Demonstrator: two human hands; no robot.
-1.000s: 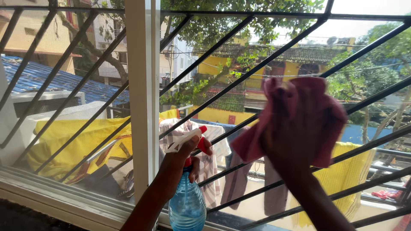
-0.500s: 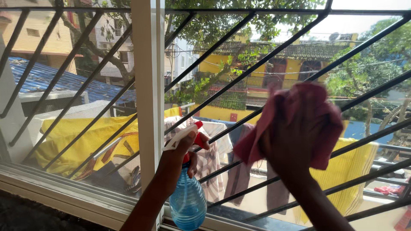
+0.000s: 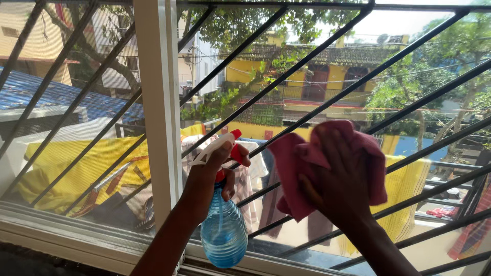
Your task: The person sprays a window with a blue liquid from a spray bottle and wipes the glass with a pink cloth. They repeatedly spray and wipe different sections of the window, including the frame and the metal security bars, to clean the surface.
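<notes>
A crumpled pink cleaning cloth point(image 3: 327, 168) is pressed flat against the inside of the clear window glass pane point(image 3: 327, 71) by the right hand point(image 3: 340, 179), whose fingers point(image 3: 327, 145) are spread wide over the fabric so that a broad patch of it is kept in contact with the pane. The cloth is thus found at mid-height on the right half of the window, bunched under the palm with loose folds hanging out on the left.

A translucent blue plastic spray bottle with a white and red trigger head point(image 3: 223, 225) is held upright by the left hand point(image 3: 212, 176), just right of the white vertical window frame post point(image 3: 156, 112). The neck is wrapped by the fingers, closed on it, and the nozzle is pointed toward the glass, apparently so that it is kept ready without being put down.

Black diagonal metal grille bars point(image 3: 286, 76) are seen beyond the pane, with yellow cloth hung out to dry point(image 3: 76, 163) outside.
</notes>
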